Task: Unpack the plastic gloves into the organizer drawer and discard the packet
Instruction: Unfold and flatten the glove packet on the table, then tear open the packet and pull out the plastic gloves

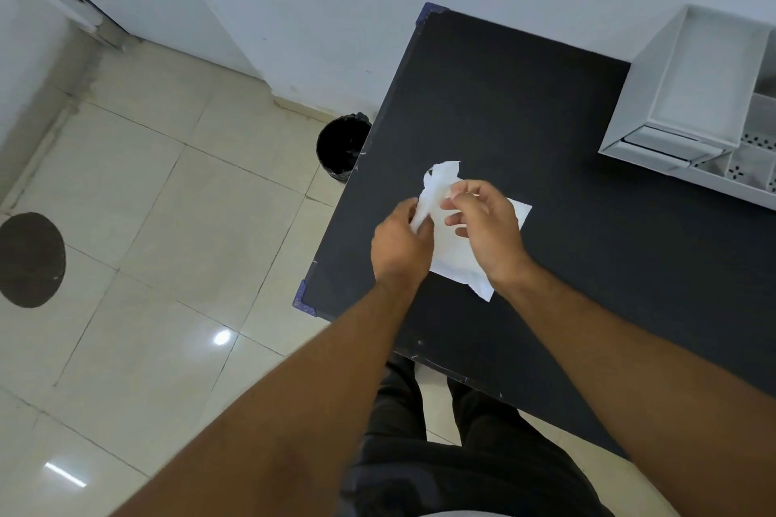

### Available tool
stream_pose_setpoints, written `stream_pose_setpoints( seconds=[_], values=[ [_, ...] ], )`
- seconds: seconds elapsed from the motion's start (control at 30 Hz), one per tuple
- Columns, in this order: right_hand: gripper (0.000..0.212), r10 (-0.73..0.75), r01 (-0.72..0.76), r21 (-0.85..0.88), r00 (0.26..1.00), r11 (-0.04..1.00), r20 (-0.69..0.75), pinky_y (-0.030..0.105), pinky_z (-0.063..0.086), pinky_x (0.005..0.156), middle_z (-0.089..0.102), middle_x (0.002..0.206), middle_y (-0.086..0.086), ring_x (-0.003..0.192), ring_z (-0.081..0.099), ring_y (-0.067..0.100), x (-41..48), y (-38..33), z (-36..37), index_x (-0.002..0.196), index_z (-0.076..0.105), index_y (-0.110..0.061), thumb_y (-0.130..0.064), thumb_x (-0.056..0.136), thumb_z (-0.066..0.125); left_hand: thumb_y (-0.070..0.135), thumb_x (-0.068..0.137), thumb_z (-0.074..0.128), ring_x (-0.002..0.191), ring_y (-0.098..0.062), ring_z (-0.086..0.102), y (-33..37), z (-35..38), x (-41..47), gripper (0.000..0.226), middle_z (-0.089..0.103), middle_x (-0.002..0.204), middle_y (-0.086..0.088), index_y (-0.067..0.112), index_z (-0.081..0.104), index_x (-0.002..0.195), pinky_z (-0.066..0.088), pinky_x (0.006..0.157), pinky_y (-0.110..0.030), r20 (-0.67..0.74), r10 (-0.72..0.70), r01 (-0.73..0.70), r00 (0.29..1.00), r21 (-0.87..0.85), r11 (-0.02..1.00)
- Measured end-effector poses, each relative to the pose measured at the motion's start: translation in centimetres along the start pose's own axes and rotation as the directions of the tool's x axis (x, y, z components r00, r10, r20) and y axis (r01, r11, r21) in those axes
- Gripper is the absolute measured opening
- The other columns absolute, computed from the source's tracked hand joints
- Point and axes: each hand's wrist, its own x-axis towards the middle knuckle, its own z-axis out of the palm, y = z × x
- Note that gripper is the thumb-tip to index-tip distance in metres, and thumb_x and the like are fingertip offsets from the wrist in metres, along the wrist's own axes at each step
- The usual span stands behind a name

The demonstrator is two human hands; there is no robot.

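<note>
A white plastic glove packet (451,252) lies on the black table (567,130) near its left edge. My left hand (401,246) pinches the packet's crumpled left side. My right hand (483,222) pinches a thin white piece at the packet's top, where a ragged flap (443,176) sticks up. Both hands cover much of the packet. The white organizer (655,97) stands at the table's far right, with an open drawer (751,172) showing divided, perforated compartments.
A black bin (342,147) with a dark liner stands on the tiled floor just left of the table. A dark round mat (29,260) lies on the floor at the far left. White walls run behind the table. My legs stand at the table's near edge.
</note>
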Motion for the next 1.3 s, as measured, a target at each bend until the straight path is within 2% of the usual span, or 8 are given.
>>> stream_pose_setpoints(
  seconds=[0.17,0.37,0.6,0.77,0.87,1.0,1.13,1.3],
  values=[
    [0.023,0.052,-0.064,-0.156,0.996,0.986,-0.076,0.038,0.056,0.086,0.066,0.107,-0.002,0.091,0.069,0.014,0.4,-0.1,0.4,0.111,0.053,-0.029,-0.033,0.089,0.057,0.032,0.103,0.048,0.085,-0.021,0.07,1.6,-2.5,1.4,0.027,0.07,0.092,0.001,0.013,0.067,0.103,0.061,0.076,-0.035,0.054,-0.148,0.156,0.988,-0.204,0.966],
    [0.049,0.13,-0.074,-0.312,0.978,0.947,0.164,0.026,0.042,0.093,0.053,0.132,-0.01,0.116,0.053,0.009,0.0,-1.6,0.9,0.141,0.047,-0.027,-0.029,0.094,0.059,0.024,0.1,0.055,0.077,-0.012,0.069,5.2,-4.9,2.0,0.02,0.069,0.083,0.006,0.021,0.067,0.084,0.056,0.063,-0.026,0.172,-0.218,0.277,0.961,-0.514,0.812],
    [0.043,0.065,-0.029,-0.119,0.947,0.992,0.314,0.037,0.053,0.094,0.068,0.117,-0.014,0.114,0.062,0.008,-0.6,-4.2,0.1,0.128,0.054,-0.04,-0.025,0.089,0.06,0.041,0.098,0.055,0.087,-0.021,0.075,8.4,-7.0,1.9,0.026,0.077,0.093,-0.003,0.022,0.072,0.094,0.061,0.084,-0.04,0.303,-0.161,0.318,0.939,-0.59,0.742],
    [0.033,-0.016,0.009,0.052,0.99,0.999,0.143,0.046,0.06,0.087,0.072,0.11,0.002,0.101,0.072,0.021,-0.7,-5.0,-0.4,0.122,0.061,-0.028,-0.018,0.09,0.06,0.063,0.093,0.041,0.101,-0.029,0.074,9.7,-7.4,1.3,0.059,0.077,0.107,-0.006,0.02,0.068,0.123,0.052,0.099,-0.054,0.394,-0.068,0.326,0.916,-0.637,0.698],
    [0.037,0.016,-0.034,0.343,0.998,0.939,0.055,0.046,0.061,0.079,0.072,0.115,0.008,0.099,0.073,0.027,-0.8,-5.3,-0.9,0.13,0.058,-0.022,-0.01,0.096,0.052,0.058,0.098,0.039,0.088,-0.025,0.076,10.3,-7.5,1.4,0.054,0.079,0.102,-0.006,0.018,0.07,0.117,0.051,0.09,-0.044,0.388,-0.048,0.318,0.92,-0.671,0.669],
    [0.042,0.157,-0.137,0.515,0.988,0.846,0.005,0.049,0.059,0.086,0.072,0.119,0.009,0.104,0.072,0.029,-0.6,-4.4,-1.9,0.135,0.055,-0.02,-0.007,0.096,0.05,0.041,0.1,0.052,0.064,-0.014,0.071,10.0,-6.7,1.2,0.03,0.079,0.089,-0.003,0.017,0.071,0.101,0.049,0.06,-0.023,0.22,-0.114,0.223,0.969,-0.572,0.789],
    [0.033,0.387,-0.322,0.409,0.918,0.854,-0.085,0.044,0.06,0.078,0.073,0.112,0.005,0.098,0.072,0.026,-1.1,-1.1,-4.0,0.124,0.06,-0.023,-0.011,0.094,0.054,0.029,0.095,0.057,0.078,-0.012,0.07,6.5,-4.5,1.1,0.017,0.075,0.097,0.004,0.02,0.071,0.1,0.049,0.058,-0.017,0.156,-0.124,0.17,0.98,-0.33,0.929],
    [0.028,0.512,-0.44,0.311,0.832,0.843,-0.211,0.041,0.058,0.082,0.072,0.107,0.002,0.096,0.07,0.023,-1.8,2.4,-7.0,0.123,0.059,-0.023,-0.018,0.096,0.057,0.035,0.095,0.065,0.094,-0.013,0.064,2.6,-2.1,0.3,0.044,0.062,0.124,-0.001,0.016,0.051,0.133,0.052,0.067,-0.021,0.249,-0.227,0.244,0.941,-0.038,0.969]
  ],
)
